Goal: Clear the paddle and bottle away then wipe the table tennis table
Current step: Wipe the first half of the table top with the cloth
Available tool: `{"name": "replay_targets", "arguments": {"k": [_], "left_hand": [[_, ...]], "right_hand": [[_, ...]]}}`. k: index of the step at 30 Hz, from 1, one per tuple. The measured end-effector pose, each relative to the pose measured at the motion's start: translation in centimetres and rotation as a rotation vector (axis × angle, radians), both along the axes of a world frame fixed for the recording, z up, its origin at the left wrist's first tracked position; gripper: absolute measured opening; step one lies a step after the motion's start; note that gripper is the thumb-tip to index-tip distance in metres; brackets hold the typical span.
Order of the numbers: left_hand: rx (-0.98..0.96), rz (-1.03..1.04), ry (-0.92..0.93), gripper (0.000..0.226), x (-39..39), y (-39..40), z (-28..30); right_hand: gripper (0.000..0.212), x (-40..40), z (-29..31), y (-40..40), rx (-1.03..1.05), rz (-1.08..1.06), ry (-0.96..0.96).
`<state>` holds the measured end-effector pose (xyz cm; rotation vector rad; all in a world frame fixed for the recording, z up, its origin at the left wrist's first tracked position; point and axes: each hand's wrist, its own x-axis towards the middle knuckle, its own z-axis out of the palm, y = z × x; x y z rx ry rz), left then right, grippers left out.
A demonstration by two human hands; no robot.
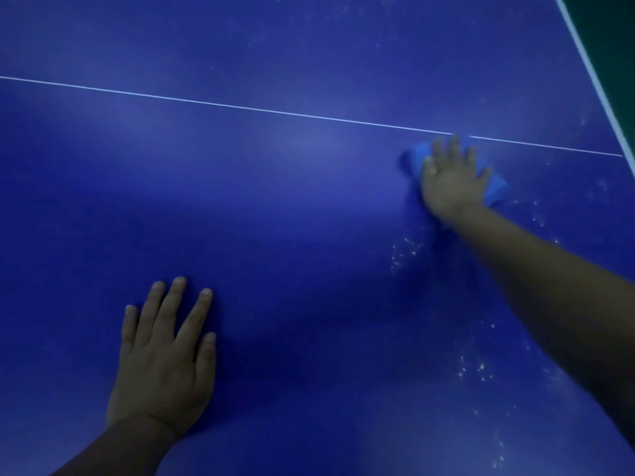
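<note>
The blue table tennis table (275,201) fills the view, with a thin white centre line (240,106) running across it. My right hand (452,180) lies flat with spread fingers on a light blue cloth (496,190), pressing it onto the table just below the line at the right. My left hand (165,359) rests flat on the table at the lower left, fingers straight and holding nothing. No paddle or bottle is in view.
White specks of dust (405,252) are scattered on the surface near my right forearm and towards the lower right. The table's white edge line (594,73) runs along the upper right, with dark green floor (615,22) beyond it.
</note>
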<state>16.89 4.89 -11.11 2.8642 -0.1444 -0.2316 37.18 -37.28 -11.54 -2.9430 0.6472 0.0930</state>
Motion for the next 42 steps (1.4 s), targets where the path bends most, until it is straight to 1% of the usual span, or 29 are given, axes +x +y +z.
{"name": "replay_targets", "arguments": {"k": [1,4,5,6,7,9,11,12,13,14,16,19,20,21,22,23,26,27,28,29,30,31,33,35,36,37,38,39,42], "left_hand": [[0.0,0.001,0.003,0.064,0.0,0.0,0.0],[-0.005,0.002,0.011,0.064,0.0,0.0,-0.1],[-0.003,0.002,0.011,0.064,0.0,0.1,-0.1],[-0.001,0.003,0.008,0.065,0.0,0.0,-0.1],[-0.002,0.004,0.002,0.065,0.1,0.0,-0.1],[-0.009,0.006,-0.017,0.064,0.1,-0.1,-0.1],[-0.014,0.008,-0.029,0.064,0.0,-0.1,-0.2],[-0.014,0.01,-0.031,0.064,0.0,-0.1,-0.2],[-0.011,0.01,-0.028,0.064,0.0,-0.1,-0.2],[-0.008,0.007,-0.025,0.065,0.0,-0.1,-0.3],[-0.007,0.004,-0.024,0.065,-0.1,0.0,-0.3],[-0.007,0.003,-0.027,0.064,-0.1,0.1,-0.4],[-0.002,0.0,-0.029,0.064,-0.1,0.1,-0.4],[-0.001,-0.003,-0.031,0.063,-0.1,0.1,-0.4],[-0.003,-0.003,-0.036,0.063,0.0,0.0,-0.4],[-0.005,-0.001,-0.042,0.063,0.0,0.0,-0.4],[-0.008,0.001,-0.05,0.063,-0.1,0.0,-0.6],[-0.008,0.004,-0.051,0.063,-0.2,0.0,-0.6],[-0.006,0.005,-0.048,0.063,-0.2,0.1,-0.6],[-0.004,0.003,-0.044,0.063,-0.2,0.1,-0.6],[-0.005,0.002,-0.042,0.063,-0.2,0.1,-0.6],[-0.011,0.004,-0.043,0.063,-0.2,0.1,-0.5],[-0.021,0.008,-0.045,0.063,-0.2,0.0,-0.4],[-0.023,0.008,-0.044,0.063,-0.2,0.0,-0.4],[-0.021,0.007,-0.045,0.063,-0.2,0.0,-0.4],[-0.022,0.006,-0.047,0.063,-0.2,0.1,-0.4],[-0.022,0.007,-0.05,0.063,-0.2,0.1,-0.5],[-0.02,0.006,-0.052,0.063,-0.2,0.1,-0.5],[-0.017,0.001,-0.057,0.063,-0.2,0.1,-0.6]], "right_hand": [[0.055,-2.2,-0.4,2.5,-0.049,0.183,-0.023],[0.054,-11.9,-2.0,8.9,-0.09,0.863,-0.054],[0.054,-13.1,-2.1,9.0,-0.079,0.988,-0.032],[0.055,-12.3,-1.7,7.8,-0.069,1.021,-0.005],[0.056,-10.0,-1.4,5.8,-0.089,0.944,-0.02],[0.055,-4.4,-0.5,1.0,-0.143,0.551,-0.011],[0.054,-0.3,0.6,-4.0,-0.069,0.127,0.034],[0.055,0.4,1.0,-4.9,-0.011,-0.006,0.03],[0.055,0.2,1.1,-4.7,0.024,-0.038,0.02],[0.055,-0.8,0.9,-3.4,0.021,0.012,0.019],[0.055,-5.4,-0.1,0.7,-0.082,0.3,-0.024],[0.055,-17.3,-1.8,6.9,-0.081,0.962,-0.048],[0.055,-19.4,-1.9,7.3,-0.061,1.121,-0.034],[0.055,-19.4,-1.7,6.6,-0.054,1.2,-0.012],[0.055,-17.5,-1.4,5.3,-0.062,1.189,-0.023],[0.057,-14.4,-1.3,3.8,-0.079,1.067,-0.049],[0.053,-4.7,-0.1,-1.9,-0.095,0.38,-0.004],[0.054,-2.9,0.2,-3.3,-0.046,0.186,0.01],[0.055,-2.2,0.5,-3.5,0.005,0.065,0.006],[0.055,-2.5,0.5,-2.8,0.029,0.031,-0.006],[0.055,-3.7,0.2,-1.2,0.007,0.065,-0.027],[0.056,-5.8,-0.3,0.7,-0.041,0.165,-0.053],[0.057,-12.2,-1.0,5.0,-0.083,0.501,-0.063],[0.054,-19.6,-1.8,8.1,-0.061,0.98,-0.068],[0.054,-21.3,-1.7,8.3,-0.051,1.165,-0.042],[0.053,-20.8,-1.3,7.4,-0.044,1.275,0.002],[0.054,-18.6,-1.1,6.0,-0.064,1.286,-0.01],[0.056,-15.4,-0.9,4.5,-0.09,1.18,-0.043],[0.057,-5.5,0.3,-1.2,-0.086,0.471,0.006]]}}
